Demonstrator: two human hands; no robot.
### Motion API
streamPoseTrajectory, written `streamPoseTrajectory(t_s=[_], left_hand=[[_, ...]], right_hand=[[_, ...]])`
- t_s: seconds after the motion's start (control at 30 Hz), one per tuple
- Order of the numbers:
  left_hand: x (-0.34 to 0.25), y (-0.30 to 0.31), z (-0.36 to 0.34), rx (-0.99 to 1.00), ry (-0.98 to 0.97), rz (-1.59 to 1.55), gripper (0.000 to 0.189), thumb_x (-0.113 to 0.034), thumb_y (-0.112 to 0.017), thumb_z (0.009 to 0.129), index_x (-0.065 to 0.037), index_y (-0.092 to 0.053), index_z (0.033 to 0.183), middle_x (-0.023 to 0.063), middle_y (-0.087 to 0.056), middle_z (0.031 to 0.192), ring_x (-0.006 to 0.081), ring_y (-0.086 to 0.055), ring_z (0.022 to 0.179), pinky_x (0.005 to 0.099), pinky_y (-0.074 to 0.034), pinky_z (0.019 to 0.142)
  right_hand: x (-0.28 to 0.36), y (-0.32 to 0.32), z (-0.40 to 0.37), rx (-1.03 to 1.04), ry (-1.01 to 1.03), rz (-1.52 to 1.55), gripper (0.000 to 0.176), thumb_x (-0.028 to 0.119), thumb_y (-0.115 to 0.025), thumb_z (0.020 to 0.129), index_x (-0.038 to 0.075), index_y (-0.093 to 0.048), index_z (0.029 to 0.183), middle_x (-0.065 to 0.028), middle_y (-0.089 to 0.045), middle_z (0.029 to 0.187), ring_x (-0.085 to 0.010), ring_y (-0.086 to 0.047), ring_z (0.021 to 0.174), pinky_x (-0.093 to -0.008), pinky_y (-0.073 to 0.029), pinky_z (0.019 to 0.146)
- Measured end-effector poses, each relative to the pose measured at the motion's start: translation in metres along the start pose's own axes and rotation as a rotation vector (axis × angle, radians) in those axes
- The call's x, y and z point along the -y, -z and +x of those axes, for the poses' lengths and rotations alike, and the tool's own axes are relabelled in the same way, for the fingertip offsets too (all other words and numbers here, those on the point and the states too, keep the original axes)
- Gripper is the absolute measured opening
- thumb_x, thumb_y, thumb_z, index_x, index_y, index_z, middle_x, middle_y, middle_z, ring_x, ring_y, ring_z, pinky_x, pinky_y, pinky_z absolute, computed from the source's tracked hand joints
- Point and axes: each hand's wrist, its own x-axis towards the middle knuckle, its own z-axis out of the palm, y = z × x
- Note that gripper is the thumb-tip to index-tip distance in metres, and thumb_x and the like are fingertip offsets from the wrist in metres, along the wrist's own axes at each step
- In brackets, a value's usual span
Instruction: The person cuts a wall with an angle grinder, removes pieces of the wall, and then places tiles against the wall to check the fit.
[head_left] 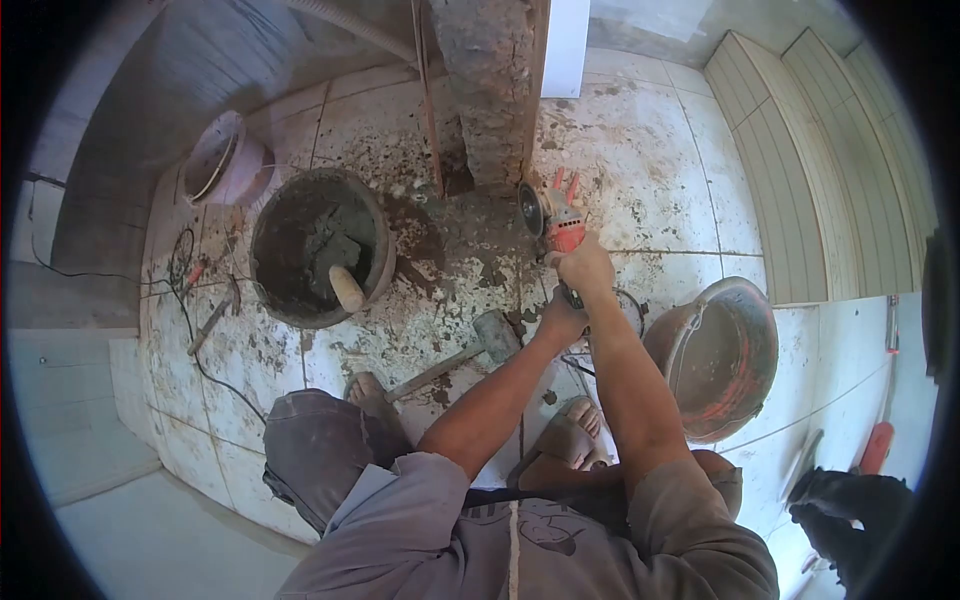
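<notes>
An angle grinder (566,235) with a red body and a round dark disc (532,209) is held out in front of me, near the foot of a rough mortar-covered column (490,110). My right hand (586,266) is closed round its body, just behind the red part. Lower down, my left hand (563,320) is closed round its rear end, partly hiding it. Below my left hand a hammer (495,336) with a blocky head and wooden handle lies on the floor by my feet.
A mortar tub (262,245) holds a trowel with a pale handle (346,288). Behind it stands a whitish bucket (225,160). A muddy bucket (712,360) is on the right, below tiled steps (800,160). A black cable (215,380) crosses the dirty tiles on the left.
</notes>
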Motion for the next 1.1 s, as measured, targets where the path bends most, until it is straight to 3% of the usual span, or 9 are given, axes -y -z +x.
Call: streamPoseTrajectory(t_s=[0.27,0.43,0.57,0.63,0.93,1.1], left_hand=[[0.007,-0.001,0.013,0.005,-0.047,-0.093,0.077,-0.044,-0.076,0.072,0.007,-0.048,0.123,0.0266,-0.065,0.113,0.0398,-0.063,0.109,0.0434,-0.048,0.092],[0.008,-0.004,0.015,-0.104,-0.105,0.041,0.064,-0.043,-0.075,0.073,0.003,-0.059,0.113,0.0264,-0.067,0.107,0.0410,-0.064,0.105,0.0442,-0.050,0.088],[0.009,-0.006,0.019,-0.070,-0.176,0.032,0.061,-0.044,-0.074,0.074,0.002,-0.060,0.111,0.0263,-0.068,0.103,0.0409,-0.065,0.102,0.0450,-0.051,0.085],[0.003,-0.004,0.019,-0.033,-0.092,0.141,0.058,-0.044,-0.074,0.074,-0.001,-0.062,0.110,0.0251,-0.069,0.100,0.0410,-0.066,0.100,0.0458,-0.051,0.084],[-0.014,-0.005,0.004,-0.179,-0.162,0.116,0.052,-0.038,-0.075,0.074,-0.001,-0.063,0.109,0.0214,-0.070,0.101,0.0380,-0.067,0.096,0.0443,-0.052,0.082],[-0.017,-0.003,0.006,-0.124,-0.210,0.031,0.051,-0.035,-0.075,0.075,-0.001,-0.062,0.110,0.0210,-0.070,0.101,0.0358,-0.068,0.095,0.0428,-0.052,0.080]], right_hand=[[0.003,-0.002,0.006,-0.026,-0.025,-0.006,0.076,0.040,-0.077,0.066,-0.003,-0.049,0.122,-0.0269,-0.065,0.113,-0.0404,-0.062,0.108,-0.0439,-0.048,0.094],[0.001,-0.002,0.013,-0.046,0.000,0.006,0.074,0.039,-0.077,0.065,-0.003,-0.050,0.120,-0.0275,-0.065,0.111,-0.0411,-0.063,0.107,-0.0440,-0.048,0.093],[-0.002,-0.002,0.016,-0.052,0.014,0.005,0.074,0.039,-0.076,0.064,-0.003,-0.051,0.119,-0.0277,-0.065,0.111,-0.0414,-0.063,0.106,-0.0443,-0.049,0.092],[-0.001,0.000,0.015,-0.048,0.009,0.002,0.074,0.039,-0.076,0.064,-0.003,-0.051,0.119,-0.0276,-0.065,0.111,-0.0414,-0.063,0.106,-0.0443,-0.049,0.092],[0.005,0.005,0.012,-0.045,0.018,0.010,0.074,0.037,-0.076,0.064,-0.002,-0.050,0.121,-0.0266,-0.066,0.111,-0.0406,-0.063,0.107,-0.0450,-0.049,0.092],[0.009,0.009,0.010,-0.043,0.024,-0.008,0.075,0.034,-0.076,0.064,-0.002,-0.049,0.124,-0.0255,-0.065,0.112,-0.0395,-0.063,0.108,-0.0449,-0.049,0.092]])
